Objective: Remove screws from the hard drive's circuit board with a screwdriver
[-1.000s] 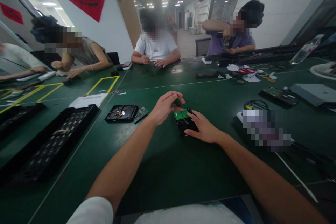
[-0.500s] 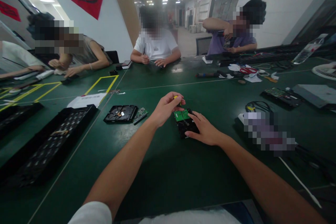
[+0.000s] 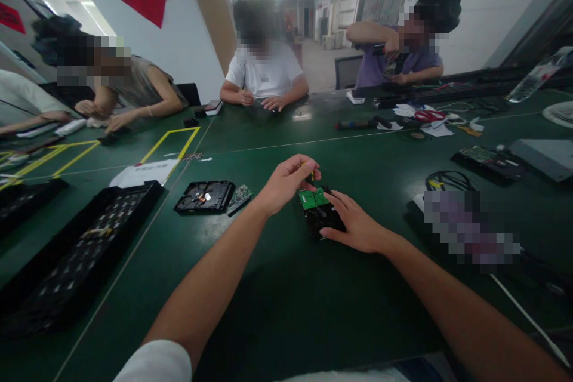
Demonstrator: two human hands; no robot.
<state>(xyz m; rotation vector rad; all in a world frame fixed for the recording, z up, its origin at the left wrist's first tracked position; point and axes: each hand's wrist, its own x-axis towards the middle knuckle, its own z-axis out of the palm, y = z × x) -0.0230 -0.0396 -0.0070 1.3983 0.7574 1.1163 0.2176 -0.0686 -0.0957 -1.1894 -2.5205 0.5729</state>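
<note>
A black hard drive with a green circuit board point(image 3: 314, 198) lies on the green table in front of me. My left hand point(image 3: 290, 182) pinches a small yellow and black screwdriver point(image 3: 310, 175) above the drive's far edge; its tip is too small to make out. My right hand point(image 3: 358, 224) rests on the drive's right side, thumb and fingers around the edge. To the left lies another hard drive point(image 3: 205, 197), with a loose circuit board point(image 3: 240, 199) beside it.
Long black trays point(image 3: 80, 250) stand at the left. A pixelated object point(image 3: 470, 227) with cables lies at the right, near another drive point(image 3: 487, 162) and a grey box point(image 3: 544, 158). Several people sit across the table point(image 3: 268, 280). A water bottle point(image 3: 539, 76) is at the far right.
The view has shifted slightly. My left hand and the screwdriver have moved a little to the right; the screwdriver now looks more upright. My right hand still holds the drive's side.
</note>
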